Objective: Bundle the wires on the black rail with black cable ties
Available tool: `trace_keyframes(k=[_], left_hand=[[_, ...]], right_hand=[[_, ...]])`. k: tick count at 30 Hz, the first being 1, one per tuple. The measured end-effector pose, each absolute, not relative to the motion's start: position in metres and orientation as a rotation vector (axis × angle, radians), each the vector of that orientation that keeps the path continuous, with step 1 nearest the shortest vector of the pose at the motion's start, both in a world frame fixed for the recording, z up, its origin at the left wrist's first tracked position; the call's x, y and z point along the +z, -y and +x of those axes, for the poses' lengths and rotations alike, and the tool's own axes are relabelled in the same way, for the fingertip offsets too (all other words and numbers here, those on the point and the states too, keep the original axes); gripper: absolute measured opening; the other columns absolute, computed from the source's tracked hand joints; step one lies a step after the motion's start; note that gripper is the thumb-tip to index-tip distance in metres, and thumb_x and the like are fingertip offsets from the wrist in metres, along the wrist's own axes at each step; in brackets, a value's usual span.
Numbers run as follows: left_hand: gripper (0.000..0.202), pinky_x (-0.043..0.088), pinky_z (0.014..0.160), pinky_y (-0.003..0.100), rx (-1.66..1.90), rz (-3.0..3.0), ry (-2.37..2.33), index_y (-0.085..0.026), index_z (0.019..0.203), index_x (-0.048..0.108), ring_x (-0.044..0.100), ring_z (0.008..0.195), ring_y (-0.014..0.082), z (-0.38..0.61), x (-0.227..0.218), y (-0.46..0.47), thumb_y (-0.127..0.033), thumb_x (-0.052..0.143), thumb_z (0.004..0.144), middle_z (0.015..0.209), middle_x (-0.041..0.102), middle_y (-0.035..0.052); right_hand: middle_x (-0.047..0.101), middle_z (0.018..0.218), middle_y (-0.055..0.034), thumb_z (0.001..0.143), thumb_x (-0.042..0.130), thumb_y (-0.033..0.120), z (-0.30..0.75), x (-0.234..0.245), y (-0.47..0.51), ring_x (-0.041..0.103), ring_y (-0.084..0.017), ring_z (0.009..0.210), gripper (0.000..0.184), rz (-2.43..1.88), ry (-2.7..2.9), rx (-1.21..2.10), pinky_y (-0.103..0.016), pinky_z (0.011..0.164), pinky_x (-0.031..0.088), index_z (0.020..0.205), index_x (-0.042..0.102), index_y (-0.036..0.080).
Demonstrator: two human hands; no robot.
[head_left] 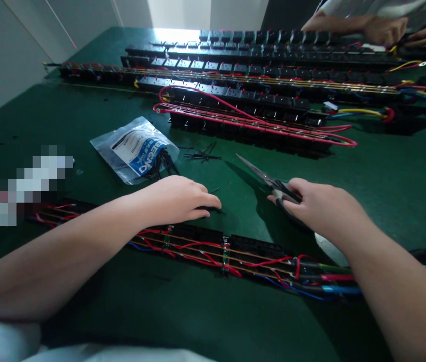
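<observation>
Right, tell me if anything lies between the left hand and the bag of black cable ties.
Nothing visible does. The left hand rests palm down on the green table, and the bag of black cable ties lies just beyond it, ties spilling from its open end towards the hand. Only bare table shows in between.

Green-covered worktable fills view; pale wall panels behind; bright light glare at far edge.

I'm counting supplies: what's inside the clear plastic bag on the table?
The bag holds a bundle of thin black ties, their ends poking out of its open end towards the left hand. A blue and white label covers the rest, so the number cannot be seen.
</observation>
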State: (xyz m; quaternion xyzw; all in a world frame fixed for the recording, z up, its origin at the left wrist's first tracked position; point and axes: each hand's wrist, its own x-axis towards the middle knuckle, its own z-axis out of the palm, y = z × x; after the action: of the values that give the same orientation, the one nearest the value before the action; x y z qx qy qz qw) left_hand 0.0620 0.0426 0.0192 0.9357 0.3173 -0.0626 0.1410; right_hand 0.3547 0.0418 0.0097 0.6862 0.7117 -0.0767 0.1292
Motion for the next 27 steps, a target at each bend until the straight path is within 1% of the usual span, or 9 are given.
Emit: trace_keyframes(k=[2,4,9,13,18,20,22,24,27], left_hand=[[0.024,0.043,0.071,0.028,-0.187,2.753,-0.86,-0.027,0.108,0.068,0.067,0.086,0.0187,0.062,0.018,-0.043,-0.033,0.047,0.099,0.097,0.072,0.0016],[0.021,0.042,0.07,0.029,-0.178,2.791,-0.834,-0.023,0.096,0.066,0.066,0.082,0.0182,0.063,0.017,-0.043,-0.03,0.047,0.099,0.09,0.07,0.0017],[0.014,0.038,0.065,0.029,-0.092,2.788,-0.883,-0.021,0.094,0.059,0.064,0.076,0.0175,0.066,0.022,-0.039,-0.025,0.045,0.096,0.086,0.068,0.0007],[0.01,0.034,0.061,0.03,0.012,2.805,-0.942,-0.02,0.086,0.054,0.058,0.069,0.0154,0.067,0.022,-0.038,-0.018,0.046,0.09,0.078,0.063,-0.0012],[0.008,0.028,0.057,0.029,0.156,2.779,-1.118,-0.02,0.08,0.05,0.05,0.062,0.0131,0.066,0.022,-0.037,-0.017,0.047,0.086,0.071,0.057,-0.0028],[0.008,0.027,0.056,0.028,0.327,2.706,-1.266,-0.02,0.077,0.05,0.046,0.058,0.0117,0.065,0.024,-0.037,-0.016,0.048,0.084,0.066,0.052,-0.0038],[0.007,0.03,0.055,0.026,0.629,2.477,-1.412,-0.02,0.076,0.051,0.045,0.055,0.0098,0.064,0.027,-0.039,-0.015,0.053,0.081,0.062,0.049,-0.0051],[0.008,0.033,0.054,0.024,0.943,2.09,-1.466,-0.02,0.077,0.052,0.047,0.054,0.0083,0.062,0.029,-0.044,-0.015,0.058,0.079,0.06,0.05,-0.0063],[0.015,0.029,0.048,0.021,1.271,1.507,-1.348,-0.02,0.074,0.049,0.045,0.047,0.0062,0.057,0.03,-0.056,-0.01,0.06,0.076,0.052,0.047,-0.0086]], right_hand=[[0.069,0.078,-0.0092,0.09,0.043,0.062,0.355,0.01,-0.042,0.059,-0.027,0.065,0.042,1.998,-2.057,-0.233,-0.034,0.053,0.032,0.092,0.062,0.024],[0.07,0.079,-0.0094,0.09,0.044,0.061,0.355,0.009,-0.042,0.06,-0.027,0.066,0.042,1.997,-2.06,-0.232,-0.034,0.053,0.032,0.092,0.062,0.023],[0.07,0.079,-0.009,0.09,0.043,0.063,0.354,0.008,-0.042,0.059,-0.026,0.065,0.044,1.993,-2.059,-0.228,-0.033,0.052,0.032,0.093,0.062,0.024],[0.069,0.079,-0.0086,0.09,0.044,0.062,0.354,0.009,-0.042,0.058,-0.026,0.065,0.042,1.99,-2.061,-0.227,-0.033,0.053,0.033,0.093,0.061,0.024],[0.068,0.077,-0.008,0.09,0.043,0.063,0.355,0.01,-0.041,0.057,-0.025,0.063,0.042,1.993,-2.06,-0.231,-0.033,0.053,0.033,0.092,0.06,0.024],[0.068,0.077,-0.0079,0.09,0.042,0.063,0.355,0.009,-0.04,0.057,-0.025,0.063,0.042,1.995,-2.064,-0.227,-0.033,0.053,0.033,0.091,0.06,0.024],[0.067,0.076,-0.0079,0.09,0.043,0.062,0.355,0.009,-0.041,0.057,-0.025,0.064,0.042,1.992,-2.07,-0.223,-0.033,0.053,0.033,0.091,0.06,0.024],[0.067,0.077,-0.0082,0.09,0.044,0.063,0.355,0.009,-0.041,0.057,-0.026,0.065,0.042,1.992,-2.071,-0.23,-0.033,0.053,0.033,0.091,0.06,0.024],[0.068,0.078,-0.0083,0.09,0.044,0.064,0.355,0.009,-0.042,0.057,-0.026,0.065,0.043,1.999,-2.056,-0.234,-0.033,0.053,0.032,0.092,0.06,0.025]])
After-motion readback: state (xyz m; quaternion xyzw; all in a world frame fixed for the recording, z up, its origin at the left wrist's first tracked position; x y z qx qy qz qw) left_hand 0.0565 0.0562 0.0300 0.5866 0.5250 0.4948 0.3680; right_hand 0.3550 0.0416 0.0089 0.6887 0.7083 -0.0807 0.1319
